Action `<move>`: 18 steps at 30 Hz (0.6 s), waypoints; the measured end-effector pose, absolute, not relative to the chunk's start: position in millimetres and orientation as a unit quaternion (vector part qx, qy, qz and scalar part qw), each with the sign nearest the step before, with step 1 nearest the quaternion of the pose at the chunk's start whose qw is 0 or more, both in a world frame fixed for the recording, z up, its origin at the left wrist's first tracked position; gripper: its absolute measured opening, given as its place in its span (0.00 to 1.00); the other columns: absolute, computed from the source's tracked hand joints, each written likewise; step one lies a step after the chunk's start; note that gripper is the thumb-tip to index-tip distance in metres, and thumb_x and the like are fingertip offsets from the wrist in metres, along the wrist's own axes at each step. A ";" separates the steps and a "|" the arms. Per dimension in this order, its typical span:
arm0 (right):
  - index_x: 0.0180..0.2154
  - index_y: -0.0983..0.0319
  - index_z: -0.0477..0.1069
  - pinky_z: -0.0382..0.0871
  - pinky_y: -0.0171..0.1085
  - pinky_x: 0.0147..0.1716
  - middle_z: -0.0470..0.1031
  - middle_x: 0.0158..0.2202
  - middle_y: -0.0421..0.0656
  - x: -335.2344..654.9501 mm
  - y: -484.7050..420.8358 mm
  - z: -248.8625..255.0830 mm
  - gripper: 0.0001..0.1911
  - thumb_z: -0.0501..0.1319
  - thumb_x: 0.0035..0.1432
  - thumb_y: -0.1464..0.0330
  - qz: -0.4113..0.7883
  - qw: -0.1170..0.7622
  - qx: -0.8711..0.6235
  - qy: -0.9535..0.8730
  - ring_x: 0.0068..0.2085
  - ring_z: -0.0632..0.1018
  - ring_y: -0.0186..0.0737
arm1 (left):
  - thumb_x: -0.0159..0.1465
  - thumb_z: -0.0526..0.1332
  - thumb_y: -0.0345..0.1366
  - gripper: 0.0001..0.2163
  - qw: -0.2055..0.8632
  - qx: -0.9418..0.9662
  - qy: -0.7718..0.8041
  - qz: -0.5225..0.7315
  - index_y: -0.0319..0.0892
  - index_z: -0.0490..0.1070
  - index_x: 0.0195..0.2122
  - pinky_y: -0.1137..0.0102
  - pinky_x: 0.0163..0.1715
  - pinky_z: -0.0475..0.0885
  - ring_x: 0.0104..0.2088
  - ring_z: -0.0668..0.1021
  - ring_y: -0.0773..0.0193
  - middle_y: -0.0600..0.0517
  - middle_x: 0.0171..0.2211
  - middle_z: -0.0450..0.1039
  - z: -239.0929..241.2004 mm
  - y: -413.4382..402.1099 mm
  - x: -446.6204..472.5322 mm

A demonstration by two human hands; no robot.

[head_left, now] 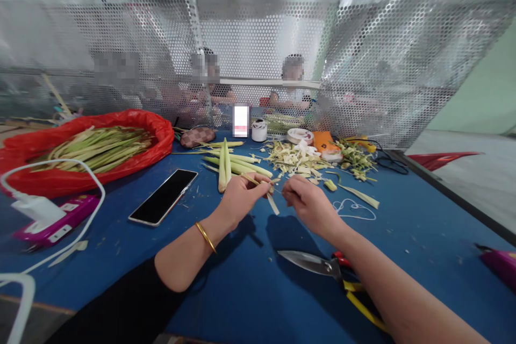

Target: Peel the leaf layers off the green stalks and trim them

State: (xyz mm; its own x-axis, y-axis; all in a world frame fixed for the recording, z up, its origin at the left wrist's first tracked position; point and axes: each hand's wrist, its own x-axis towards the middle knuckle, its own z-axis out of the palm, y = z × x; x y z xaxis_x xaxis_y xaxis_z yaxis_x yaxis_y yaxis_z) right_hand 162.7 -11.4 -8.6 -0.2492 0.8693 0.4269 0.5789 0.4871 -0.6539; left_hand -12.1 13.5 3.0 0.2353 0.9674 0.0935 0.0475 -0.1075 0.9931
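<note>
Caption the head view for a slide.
The left hand pinches a pale leaf strip beside the right hand; scissors lie on the blue table.

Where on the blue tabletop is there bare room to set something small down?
Apart from specks, there's room between the right forearm, white thread and purple object at the right edge, and between the left forearm and scissors. Crowded: the far middle, with pale stalks, peelings, a tape roll and an orange packet.

blue table (237, 279) | centre — pale-green stalks (224, 169) | toward near edge — scissors (320, 265) | by left edge: red bag (163, 137) (open)
</note>
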 end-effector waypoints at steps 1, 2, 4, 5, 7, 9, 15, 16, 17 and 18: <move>0.23 0.58 0.60 0.60 0.36 0.32 0.65 0.28 0.40 161.8 -13.2 -6.5 0.12 0.53 0.57 0.76 0.179 0.401 -0.453 -0.776 0.31 0.68 0.38 | 0.53 0.64 0.33 0.05 0.512 0.583 0.438 0.453 0.39 0.76 0.30 0.73 0.31 0.69 0.27 0.75 0.67 0.53 0.24 0.76 2.1 14.2 -11.9; 0.24 0.58 0.60 0.61 0.36 0.33 0.66 0.29 0.41 160.6 -15.1 -4.7 0.12 0.53 0.58 0.75 0.177 0.414 -0.434 -0.780 0.32 0.69 0.38 | 0.53 0.64 0.33 0.05 0.509 0.578 0.447 0.455 0.39 0.76 0.30 0.74 0.30 0.68 0.27 0.75 0.67 0.53 0.24 0.76 1.1 14.5 -11.6; 0.24 0.59 0.61 0.63 0.37 0.36 0.68 0.31 0.43 157.9 -18.4 -2.7 0.13 0.52 0.60 0.74 0.189 0.443 -0.404 -0.777 0.36 0.71 0.39 | 0.52 0.65 0.33 0.05 0.506 0.584 0.450 0.448 0.38 0.76 0.29 0.74 0.29 0.67 0.25 0.74 0.68 0.54 0.23 0.74 -1.4 14.3 -11.2; 0.24 0.59 0.62 0.64 0.38 0.37 0.69 0.32 0.43 156.8 -19.3 -2.5 0.13 0.52 0.61 0.73 0.205 0.454 -0.397 -0.771 0.37 0.72 0.40 | 0.52 0.65 0.33 0.04 0.516 0.588 0.443 0.438 0.38 0.76 0.28 0.74 0.28 0.67 0.25 0.73 0.69 0.54 0.22 0.74 -2.8 14.0 -11.1; 0.26 0.59 0.65 0.65 0.38 0.37 0.72 0.32 0.43 156.2 -19.0 -3.2 0.11 0.53 0.62 0.70 0.266 0.468 -0.393 -0.746 0.37 0.74 0.40 | 0.51 0.66 0.34 0.05 0.567 0.572 0.424 0.414 0.37 0.77 0.27 0.74 0.30 0.69 0.26 0.73 0.69 0.53 0.23 0.74 -5.4 13.9 -11.2; 0.29 0.59 0.68 0.66 0.38 0.34 0.74 0.28 0.42 157.7 -16.2 -4.1 0.09 0.54 0.62 0.68 0.352 0.471 -0.398 -0.705 0.33 0.74 0.39 | 0.49 0.68 0.36 0.08 0.629 0.529 0.411 0.393 0.37 0.76 0.28 0.71 0.33 0.70 0.27 0.75 0.67 0.52 0.24 0.75 -7.5 14.8 -11.8; 0.28 0.60 0.67 0.66 0.36 0.31 0.74 0.24 0.40 158.1 -12.7 -4.6 0.09 0.56 0.60 0.64 0.415 0.485 -0.405 -0.654 0.28 0.73 0.36 | 0.49 0.67 0.37 0.08 0.604 0.540 0.432 0.396 0.38 0.76 0.29 0.69 0.34 0.71 0.28 0.76 0.65 0.51 0.25 0.76 -8.9 16.5 -11.8; 0.28 0.60 0.66 0.66 0.37 0.32 0.74 0.25 0.40 156.1 -14.4 -5.3 0.09 0.55 0.60 0.65 0.411 0.477 -0.398 -0.667 0.29 0.74 0.36 | 0.51 0.66 0.36 0.07 0.553 0.582 0.443 0.399 0.38 0.76 0.28 0.70 0.32 0.71 0.28 0.76 0.64 0.51 0.25 0.76 -8.9 15.3 -11.5; 0.28 0.60 0.66 0.67 0.37 0.33 0.74 0.25 0.40 153.8 -16.4 -6.3 0.09 0.55 0.61 0.65 0.405 0.466 -0.392 -0.682 0.30 0.74 0.36 | 0.53 0.64 0.36 0.06 0.488 0.629 0.455 0.398 0.39 0.76 0.28 0.70 0.31 0.70 0.27 0.76 0.64 0.51 0.24 0.76 -9.0 13.5 -11.2; 0.28 0.59 0.65 0.67 0.37 0.34 0.73 0.26 0.40 151.5 -18.4 -7.5 0.09 0.55 0.61 0.65 0.395 0.456 -0.389 -0.696 0.30 0.74 0.37 | 0.54 0.63 0.35 0.05 0.415 0.677 0.464 0.392 0.40 0.77 0.28 0.71 0.31 0.69 0.27 0.76 0.64 0.51 0.24 0.76 -9.4 11.3 -11.0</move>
State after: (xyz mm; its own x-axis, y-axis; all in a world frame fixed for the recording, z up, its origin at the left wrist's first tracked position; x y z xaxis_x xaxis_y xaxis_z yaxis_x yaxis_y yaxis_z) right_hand 151.5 -18.4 -7.5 -0.2814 0.9019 0.3277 0.1804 0.3851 -0.9051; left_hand -11.0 11.3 -9.4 0.2621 0.9539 0.1463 0.3027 -0.2253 0.9261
